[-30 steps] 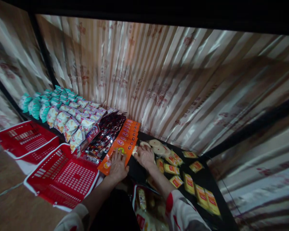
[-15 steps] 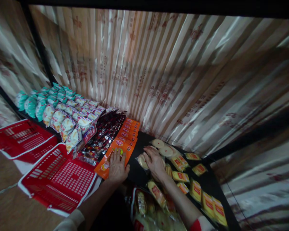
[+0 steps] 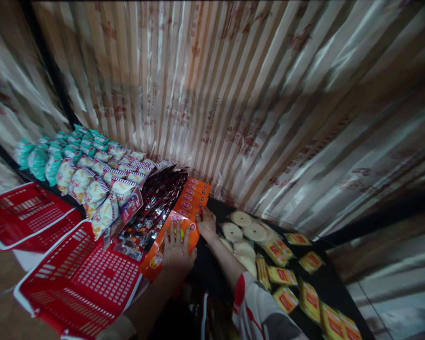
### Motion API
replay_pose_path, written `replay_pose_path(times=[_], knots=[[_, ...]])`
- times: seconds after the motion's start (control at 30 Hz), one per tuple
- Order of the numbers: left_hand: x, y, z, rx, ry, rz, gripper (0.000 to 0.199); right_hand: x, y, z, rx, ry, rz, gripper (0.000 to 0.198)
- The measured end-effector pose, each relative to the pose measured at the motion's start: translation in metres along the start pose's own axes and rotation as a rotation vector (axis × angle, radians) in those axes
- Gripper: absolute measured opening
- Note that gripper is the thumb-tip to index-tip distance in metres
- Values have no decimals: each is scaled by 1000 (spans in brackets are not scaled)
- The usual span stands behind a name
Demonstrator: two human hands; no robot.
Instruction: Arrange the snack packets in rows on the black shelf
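Several flat orange snack packets lie overlapped in a row on the black shelf. My left hand rests flat on the nearest orange packet, fingers spread. At the right edge of the row, my right hand touches the packets with its fingertips, the fingers loosely bent and not closed round anything I can see. Directly left of the orange row stand dark, shiny packets. Round pale wafer-like discs in clear wrap lie right of my right hand.
White snack bags and teal bags fill the shelf's left side. Yellow packs are scattered on the right. Two red baskets sit below the shelf's front edge. A striped plastic sheet hangs behind.
My right hand has moved left and away from the round discs to the orange packets' right edge. My left hand stays flat on the front packet. The camera view has shifted slightly.
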State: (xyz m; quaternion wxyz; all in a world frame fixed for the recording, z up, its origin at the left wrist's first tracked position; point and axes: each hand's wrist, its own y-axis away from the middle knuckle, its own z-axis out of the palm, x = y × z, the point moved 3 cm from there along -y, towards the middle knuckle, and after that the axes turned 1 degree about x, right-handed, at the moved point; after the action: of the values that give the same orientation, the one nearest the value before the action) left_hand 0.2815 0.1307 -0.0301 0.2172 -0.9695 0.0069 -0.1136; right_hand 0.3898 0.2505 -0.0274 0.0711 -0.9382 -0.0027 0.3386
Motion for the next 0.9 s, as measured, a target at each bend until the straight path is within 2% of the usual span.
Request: replay_pose_path(times=[0.17,0.3,0.4,0.5,0.7,0.9], knots=[[5,1,-1,-7,7,-27,63,14,-19,-7,88,-106,-31,39],[5,0,-6,-16,2,-23,59,26,-44,-11,113,-190,93,41],[5,-1,-8,-22,-1,-15,58,28,-58,-14,126,-169,163,41],[5,-1,-11,-27,3,-6,59,23,-67,-18,149,-117,150,39],[5,-1,-12,-31,4,-9,56,17,-74,-18,81,-34,202,37],[4,2,-7,3,12,-9,56,19,-77,-15,113,8,204,33]])
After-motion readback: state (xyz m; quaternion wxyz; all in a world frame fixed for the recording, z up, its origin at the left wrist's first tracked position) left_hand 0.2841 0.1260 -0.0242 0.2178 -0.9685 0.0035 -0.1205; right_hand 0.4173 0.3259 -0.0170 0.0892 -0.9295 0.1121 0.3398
